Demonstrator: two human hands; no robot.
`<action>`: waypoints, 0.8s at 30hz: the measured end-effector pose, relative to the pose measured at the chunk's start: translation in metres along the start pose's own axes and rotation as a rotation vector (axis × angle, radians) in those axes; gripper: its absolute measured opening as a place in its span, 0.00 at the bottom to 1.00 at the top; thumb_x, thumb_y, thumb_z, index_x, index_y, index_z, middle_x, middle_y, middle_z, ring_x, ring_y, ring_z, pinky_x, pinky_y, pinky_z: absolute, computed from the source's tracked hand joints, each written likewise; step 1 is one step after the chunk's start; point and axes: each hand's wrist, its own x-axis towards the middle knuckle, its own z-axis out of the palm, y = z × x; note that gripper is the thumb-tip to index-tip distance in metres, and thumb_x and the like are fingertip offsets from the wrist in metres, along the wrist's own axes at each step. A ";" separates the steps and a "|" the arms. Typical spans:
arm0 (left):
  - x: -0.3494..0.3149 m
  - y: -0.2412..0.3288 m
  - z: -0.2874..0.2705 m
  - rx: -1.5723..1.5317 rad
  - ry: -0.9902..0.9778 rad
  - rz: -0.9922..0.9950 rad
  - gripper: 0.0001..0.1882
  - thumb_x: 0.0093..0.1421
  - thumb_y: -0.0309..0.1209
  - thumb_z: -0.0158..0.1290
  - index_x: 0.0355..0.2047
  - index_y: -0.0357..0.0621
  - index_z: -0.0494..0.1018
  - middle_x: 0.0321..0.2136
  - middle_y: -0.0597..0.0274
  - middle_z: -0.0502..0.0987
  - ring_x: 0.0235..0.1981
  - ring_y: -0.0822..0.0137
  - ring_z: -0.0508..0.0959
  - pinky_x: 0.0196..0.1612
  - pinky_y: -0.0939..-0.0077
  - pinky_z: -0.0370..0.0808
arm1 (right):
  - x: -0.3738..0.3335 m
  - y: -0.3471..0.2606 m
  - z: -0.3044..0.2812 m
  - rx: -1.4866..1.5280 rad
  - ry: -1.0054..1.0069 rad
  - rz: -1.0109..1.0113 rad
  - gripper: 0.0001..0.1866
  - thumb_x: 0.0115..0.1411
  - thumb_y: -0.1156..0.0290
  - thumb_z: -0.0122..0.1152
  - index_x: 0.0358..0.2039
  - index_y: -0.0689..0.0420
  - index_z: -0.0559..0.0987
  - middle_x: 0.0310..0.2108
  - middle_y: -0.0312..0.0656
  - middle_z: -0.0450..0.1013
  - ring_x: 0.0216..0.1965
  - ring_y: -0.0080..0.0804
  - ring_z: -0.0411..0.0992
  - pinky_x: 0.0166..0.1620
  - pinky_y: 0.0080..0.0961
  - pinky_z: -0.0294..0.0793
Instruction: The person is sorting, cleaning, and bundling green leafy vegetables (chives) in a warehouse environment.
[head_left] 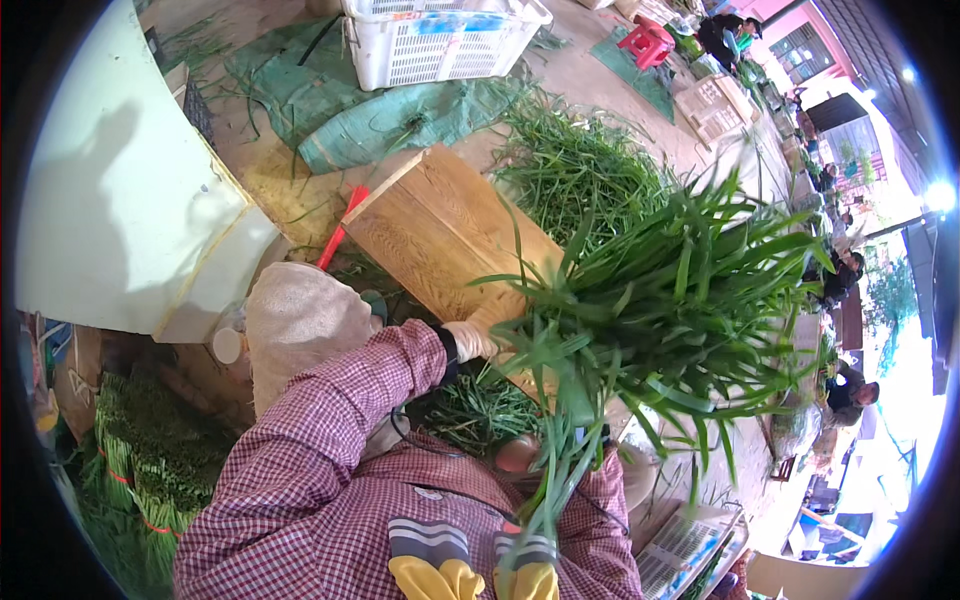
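Observation:
A big loose bunch of long flat green leaves [690, 300] fans out to the right in front of me, partly blurred. My left hand [480, 332], in a pale glove, reaches to the near left side of this bunch, over a wooden board [450, 225]. Leaves cover its fingertips, so its grip is hidden. My right forearm [595, 500] comes up from below. Drooping leaves hide my right hand, which is near the lower end of the bunch. The board lies tilted beneath my left hand and the leaves.
Beyond the board lies a pile of loose greens [580, 175]. A white plastic crate [440, 50] stands on green sheeting [400, 125]. Tied bundles of greens [150, 460] are at lower left. A pale panel [130, 190] rises at left. People work far right, past a red stool [648, 42].

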 end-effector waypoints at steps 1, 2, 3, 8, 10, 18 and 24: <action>0.010 0.001 -0.008 -0.261 -0.294 -0.221 0.49 0.52 0.55 0.64 0.67 0.42 0.59 0.64 0.43 0.63 0.64 0.47 0.65 0.68 0.59 0.61 | 0.006 0.002 0.001 -0.025 0.005 0.015 0.24 0.60 0.69 0.70 0.55 0.62 0.76 0.54 0.41 0.76 0.52 0.34 0.74 0.56 0.37 0.74; 0.025 -0.002 -0.019 -0.534 -0.655 -0.484 0.49 0.52 0.55 0.65 0.66 0.42 0.60 0.64 0.43 0.64 0.63 0.47 0.66 0.68 0.59 0.61 | 0.013 0.004 0.000 -0.059 0.006 0.031 0.24 0.60 0.69 0.70 0.56 0.61 0.76 0.55 0.41 0.75 0.53 0.35 0.74 0.57 0.37 0.73; 0.036 -0.005 -0.034 -0.626 -0.568 -0.467 0.48 0.52 0.55 0.64 0.66 0.42 0.61 0.61 0.43 0.68 0.62 0.47 0.68 0.66 0.57 0.62 | 0.022 0.006 0.002 -0.114 0.007 0.062 0.25 0.61 0.69 0.70 0.56 0.61 0.75 0.56 0.41 0.75 0.54 0.35 0.73 0.58 0.38 0.73; 0.086 -0.031 -0.084 -0.589 -0.482 -0.471 0.47 0.50 0.56 0.65 0.65 0.47 0.64 0.58 0.43 0.73 0.62 0.45 0.68 0.63 0.49 0.64 | 0.062 0.034 0.023 0.534 -0.111 0.136 0.37 0.65 0.54 0.66 0.67 0.59 0.64 0.61 0.44 0.70 0.61 0.38 0.70 0.62 0.42 0.71; 0.090 -0.041 -0.077 -0.374 -0.620 -0.498 0.48 0.49 0.55 0.67 0.64 0.42 0.65 0.55 0.45 0.74 0.60 0.46 0.70 0.61 0.51 0.66 | 0.059 0.049 0.038 0.621 -0.090 0.399 0.36 0.67 0.48 0.61 0.66 0.59 0.66 0.60 0.45 0.72 0.61 0.37 0.71 0.61 0.39 0.71; 0.020 -0.042 -0.009 0.236 -0.847 -0.460 0.56 0.48 0.61 0.67 0.68 0.42 0.58 0.56 0.56 0.72 0.55 0.56 0.72 0.56 0.57 0.69 | 0.037 0.081 0.091 -0.013 0.173 -0.054 0.15 0.64 0.73 0.64 0.51 0.61 0.81 0.44 0.43 0.82 0.40 0.25 0.79 0.45 0.22 0.78; 0.006 -0.044 0.007 0.374 -0.739 -0.394 0.53 0.46 0.55 0.68 0.67 0.43 0.60 0.52 0.55 0.73 0.52 0.57 0.73 0.52 0.56 0.71 | 0.064 0.070 0.104 -0.283 0.151 -0.263 0.12 0.59 0.75 0.65 0.44 0.54 0.83 0.33 0.46 0.78 0.36 0.42 0.79 0.41 0.33 0.78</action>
